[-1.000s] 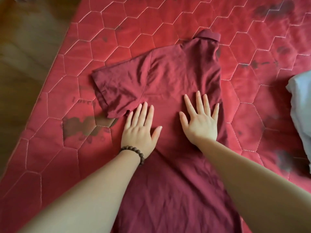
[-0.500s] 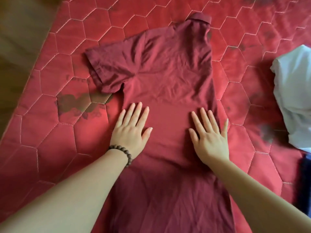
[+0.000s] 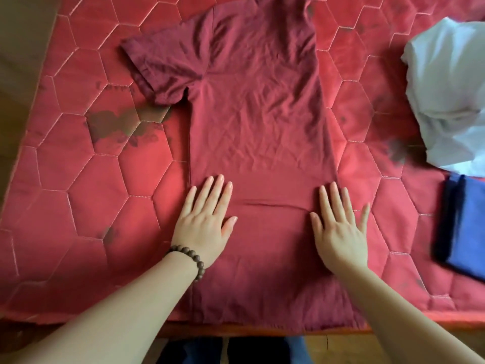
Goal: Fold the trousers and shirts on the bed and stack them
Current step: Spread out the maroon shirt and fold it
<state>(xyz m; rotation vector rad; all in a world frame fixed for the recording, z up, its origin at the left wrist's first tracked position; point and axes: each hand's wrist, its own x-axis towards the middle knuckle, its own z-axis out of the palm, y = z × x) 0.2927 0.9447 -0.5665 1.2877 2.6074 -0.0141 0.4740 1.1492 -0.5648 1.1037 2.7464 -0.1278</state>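
A maroon short-sleeved shirt [image 3: 257, 106] lies flat on the red quilted bed [image 3: 86, 195]. It is folded lengthwise, with one sleeve sticking out to the left and its hem at the bed's near edge. My left hand [image 3: 207, 222], with a bead bracelet at the wrist, presses flat on the shirt's lower left side. On the lower right side rests my right hand [image 3: 341, 227], flat with fingers straight. A small crease runs between the two hands.
A crumpled white garment [image 3: 448, 95] lies at the right edge of the bed. Below it sits a folded blue garment [image 3: 464, 227]. Dark stains mark the quilt left of the shirt. Wooden floor shows at the left and beyond the bed's near edge.
Both hands have slid down the shirt from its chest toward the hem, staying flat. The view has dropped, so the white and blue garments now show more at the right.
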